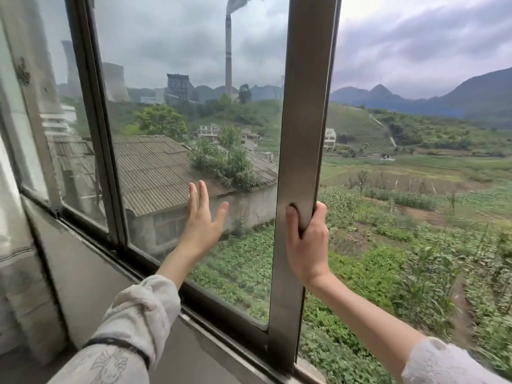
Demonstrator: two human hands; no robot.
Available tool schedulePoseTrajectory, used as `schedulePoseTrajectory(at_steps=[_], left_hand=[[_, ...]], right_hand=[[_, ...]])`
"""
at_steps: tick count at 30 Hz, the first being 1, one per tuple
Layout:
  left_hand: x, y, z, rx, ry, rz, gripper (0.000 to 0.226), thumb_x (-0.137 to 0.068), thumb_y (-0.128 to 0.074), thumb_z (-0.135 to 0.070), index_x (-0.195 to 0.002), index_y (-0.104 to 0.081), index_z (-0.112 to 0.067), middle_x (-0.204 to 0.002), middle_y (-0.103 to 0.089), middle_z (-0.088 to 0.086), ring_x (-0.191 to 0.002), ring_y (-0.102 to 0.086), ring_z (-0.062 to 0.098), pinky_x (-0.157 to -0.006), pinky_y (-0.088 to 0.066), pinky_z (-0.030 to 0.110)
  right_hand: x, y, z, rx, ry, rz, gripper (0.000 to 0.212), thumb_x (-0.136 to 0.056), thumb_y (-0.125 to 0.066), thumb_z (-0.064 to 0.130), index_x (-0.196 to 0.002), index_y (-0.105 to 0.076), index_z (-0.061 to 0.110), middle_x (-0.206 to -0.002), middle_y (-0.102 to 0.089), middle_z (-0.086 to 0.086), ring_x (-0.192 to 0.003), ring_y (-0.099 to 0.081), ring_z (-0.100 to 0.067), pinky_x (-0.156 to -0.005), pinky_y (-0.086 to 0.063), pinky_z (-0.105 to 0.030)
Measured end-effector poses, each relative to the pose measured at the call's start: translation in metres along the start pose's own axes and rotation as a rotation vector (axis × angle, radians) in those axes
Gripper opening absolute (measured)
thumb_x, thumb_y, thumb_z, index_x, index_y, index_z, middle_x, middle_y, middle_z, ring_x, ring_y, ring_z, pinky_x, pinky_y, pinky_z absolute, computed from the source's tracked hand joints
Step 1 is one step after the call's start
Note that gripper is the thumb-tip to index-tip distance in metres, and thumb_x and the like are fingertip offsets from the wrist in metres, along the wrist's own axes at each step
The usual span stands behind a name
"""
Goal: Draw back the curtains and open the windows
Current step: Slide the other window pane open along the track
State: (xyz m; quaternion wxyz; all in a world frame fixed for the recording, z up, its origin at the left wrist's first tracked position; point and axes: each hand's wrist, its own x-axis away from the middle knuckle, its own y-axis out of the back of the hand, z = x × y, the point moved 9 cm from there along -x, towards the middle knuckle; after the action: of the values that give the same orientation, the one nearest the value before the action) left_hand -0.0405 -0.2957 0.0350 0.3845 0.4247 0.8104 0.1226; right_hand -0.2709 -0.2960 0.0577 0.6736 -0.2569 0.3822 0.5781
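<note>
The person stood close against a sliding window [194, 162] with both arms reaching forward. The right hand [306, 236] was wrapped around the sash's vertical metal stile [302, 128], its grip closed on the bar: the fingers [291, 217] curled into a shallow recess on the stile's room-side face, while the thumb hooked around its outer edge. The left hand [203, 220] lay flat against the glass pane with the fingers spread and pointing upward, holding nothing, its grip fully open.

To the right of the stile there was no glass, only open air, so the window stood partly open on that side. The sash was set in its bottom track [221, 322], which ran diagonally down toward the lower right. A second dark frame upright [97, 128] stood to the left, with another pane beyond it. At the far left edge hung a pale sheer curtain [11, 189], gathered well clear of the glass.

Both sleeves [133, 322] were pale and light, the left one pushed up along the forearm.

Outside lay a corrugated roof [155, 173], green vegetable plots, a tall smoking chimney [228, 51], cooling towers and hazy mountains under grey cloud.
</note>
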Motion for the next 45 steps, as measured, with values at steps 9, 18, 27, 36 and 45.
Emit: schedulePoseTrajectory(at_steps=[9, 18, 27, 36, 45], left_hand=[[-0.016, 0.02, 0.054, -0.149, -0.087, 0.056, 0.091, -0.079, -0.044, -0.063, -0.137, 0.024, -0.042, -0.152, 0.028, -0.009, -0.144, 0.009, 0.016, -0.112, -0.019, 0.048], [-0.062, 0.05, 0.144, -0.172, 0.018, 0.159, 0.101, -0.086, -0.058, -0.032, -0.132, 0.031, -0.041, -0.147, 0.036, -0.012, -0.144, -0.002, 0.016, -0.102, -0.019, 0.025], [-0.086, 0.07, 0.205, -0.07, 0.134, 0.272, 0.108, -0.077, -0.067, -0.037, -0.135, 0.024, -0.046, -0.149, 0.035, -0.012, -0.139, 0.0, 0.007, -0.101, -0.02, 0.025], [-0.119, 0.085, 0.245, -0.143, 0.259, 0.162, 0.131, -0.069, -0.077, -0.032, -0.134, 0.036, -0.019, -0.155, 0.019, -0.002, -0.142, -0.016, 0.012, -0.115, -0.025, 0.036], [-0.131, 0.11, 0.279, -0.181, 0.289, 0.034, 0.114, -0.073, -0.071, -0.04, -0.143, 0.018, -0.028, -0.153, 0.008, -0.015, -0.131, -0.017, -0.005, -0.095, -0.027, 0.013]], right_hand=[[-0.014, -0.127, 0.005, -0.038, 0.022, 0.056, 0.03, -0.093, -0.049, 0.029, -0.106, -0.043, 0.003, -0.083, -0.068, -0.017, -0.067, -0.065, -0.035, -0.053, -0.048, -0.036], [-0.031, -0.258, 0.002, -0.083, 0.022, 0.173, 0.027, -0.094, -0.046, 0.028, -0.108, -0.041, 0.005, -0.09, -0.068, -0.018, -0.075, -0.064, -0.04, -0.059, -0.037, -0.03], [-0.04, -0.365, 0.002, -0.104, 0.024, 0.423, 0.031, -0.095, -0.038, 0.033, -0.117, -0.03, 0.012, -0.098, -0.066, -0.017, -0.083, -0.062, -0.043, -0.065, -0.041, -0.038], [-0.04, -0.456, -0.006, -0.233, -0.093, 0.746, 0.04, -0.092, -0.033, 0.044, -0.126, -0.021, 0.027, -0.113, -0.061, -0.011, -0.096, -0.06, -0.038, -0.077, -0.041, -0.04], [-0.045, -0.506, -0.006, -0.257, -0.066, 0.808, 0.047, -0.09, -0.03, 0.046, -0.131, -0.015, 0.032, -0.116, -0.062, -0.019, -0.089, -0.061, -0.037, -0.076, -0.047, -0.041]])
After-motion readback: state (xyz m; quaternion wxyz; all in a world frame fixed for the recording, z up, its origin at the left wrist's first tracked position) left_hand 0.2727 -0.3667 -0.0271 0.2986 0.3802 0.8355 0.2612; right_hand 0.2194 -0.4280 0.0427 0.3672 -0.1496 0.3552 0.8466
